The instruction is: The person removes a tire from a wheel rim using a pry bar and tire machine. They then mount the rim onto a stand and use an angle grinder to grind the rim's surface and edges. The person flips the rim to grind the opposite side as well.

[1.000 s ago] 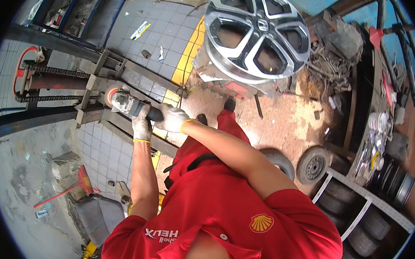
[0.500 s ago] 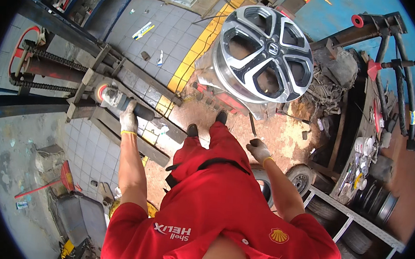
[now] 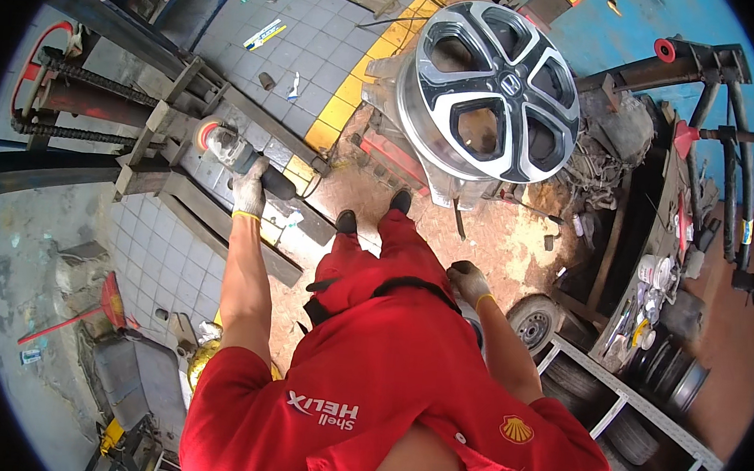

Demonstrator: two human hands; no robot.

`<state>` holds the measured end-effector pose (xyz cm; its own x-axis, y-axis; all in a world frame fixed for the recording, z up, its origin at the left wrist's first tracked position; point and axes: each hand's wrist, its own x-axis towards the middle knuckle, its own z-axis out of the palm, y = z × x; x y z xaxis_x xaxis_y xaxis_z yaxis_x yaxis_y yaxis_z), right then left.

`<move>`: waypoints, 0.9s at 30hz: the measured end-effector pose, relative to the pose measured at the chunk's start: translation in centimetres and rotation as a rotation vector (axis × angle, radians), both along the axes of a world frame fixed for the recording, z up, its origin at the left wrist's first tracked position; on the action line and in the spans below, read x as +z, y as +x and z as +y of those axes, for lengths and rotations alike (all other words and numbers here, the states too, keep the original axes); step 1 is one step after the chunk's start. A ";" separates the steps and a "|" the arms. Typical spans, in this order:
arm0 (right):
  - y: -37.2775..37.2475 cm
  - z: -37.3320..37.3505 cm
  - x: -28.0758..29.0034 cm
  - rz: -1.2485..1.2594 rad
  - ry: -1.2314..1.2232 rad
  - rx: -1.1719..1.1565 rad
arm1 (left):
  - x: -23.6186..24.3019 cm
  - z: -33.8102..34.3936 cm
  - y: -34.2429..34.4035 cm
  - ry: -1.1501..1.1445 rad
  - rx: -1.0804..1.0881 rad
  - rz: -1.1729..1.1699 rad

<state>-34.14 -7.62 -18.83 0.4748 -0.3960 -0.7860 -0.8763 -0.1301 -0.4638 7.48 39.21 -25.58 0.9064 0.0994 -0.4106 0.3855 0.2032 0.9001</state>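
Observation:
My gloved left hand (image 3: 249,192) is closed around the body of an angle grinder (image 3: 240,156), a grey and black tool with a reddish disc at its far end. The grinder is held out to the left, apart from the wheel. At front right, my gloved right hand (image 3: 469,281) hangs beside my thigh with its fingers curled in and nothing visible in them. Beyond it, a silver and black alloy wheel rim (image 3: 448,99) lies tilted, face up, on a stand with red parts (image 3: 394,155). A dark bar (image 3: 459,220) sticks out below the rim.
On the left, a steel lift frame (image 3: 152,116) reaches in over the grey tiles. A black metal stand (image 3: 729,148) rises at the right, near a bench with cans (image 3: 655,271). A steel wheel (image 3: 534,323) and a rack of tyres (image 3: 636,433) are at lower right.
My left hand and the grinder have moved slightly right and nearer the rim. My right hand has come back closer to my thigh. The view has shifted a little.

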 end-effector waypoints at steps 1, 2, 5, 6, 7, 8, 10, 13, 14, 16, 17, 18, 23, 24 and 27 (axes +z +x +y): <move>0.3 0.1 0.1 -0.005 0.016 -0.019 | 0.1 -0.3 0.1 0.011 0.010 0.014; 0.5 0.1 0.4 0.007 0.021 -0.035 | 0.3 -0.7 0.1 0.022 0.021 0.027; 0.4 -0.2 0.7 0.024 0.027 -0.068 | 0.9 -1.7 -0.1 0.022 0.014 0.030; 0.4 -0.4 0.6 0.017 0.024 -0.068 | 1.2 -2.0 -0.1 0.034 0.007 0.037; 0.3 -0.7 0.7 0.008 0.019 -0.067 | 0.9 -2.3 -0.1 0.043 0.001 0.042; 0.3 -0.9 0.6 0.016 0.007 -0.039 | 0.7 -2.3 0.0 0.029 0.008 0.027; 0.7 -1.1 0.4 0.032 -0.018 0.011 | 0.7 -2.2 -0.1 0.007 0.003 -0.001; 0.5 -0.8 0.6 0.010 -0.013 -0.007 | 0.7 -2.5 -0.3 0.026 -0.029 0.009; 0.4 -0.7 0.5 0.010 -0.005 -0.033 | 0.7 -2.6 -0.3 0.035 -0.044 0.008; 0.6 -0.4 0.6 -0.009 -0.012 -0.027 | 0.7 -2.6 -0.4 0.057 -0.071 0.006; 0.9 -0.2 0.8 -0.018 -0.014 -0.022 | 0.7 -2.6 -0.4 0.057 -0.071 0.007; 1.1 -0.1 1.2 -0.005 -0.012 -0.001 | 0.6 -2.6 -0.5 0.057 -0.072 0.007; 1.0 0.1 1.1 0.008 -0.015 0.008 | 0.1 -3.1 -1.0 0.092 -0.105 0.006; 1.1 0.2 1.1 0.010 -0.002 -0.012 | -0.1 -3.0 -1.1 0.094 -0.105 0.004; 0.0 -0.1 -0.1 -0.035 -0.054 0.010 | -0.1 -3.6 -1.2 0.089 -0.144 0.015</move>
<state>-34.16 -7.67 -18.90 0.5056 -0.4327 -0.7464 -0.8583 -0.1643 -0.4861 6.28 35.64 -25.64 0.9078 0.0055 -0.4194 0.4182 0.0646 0.9061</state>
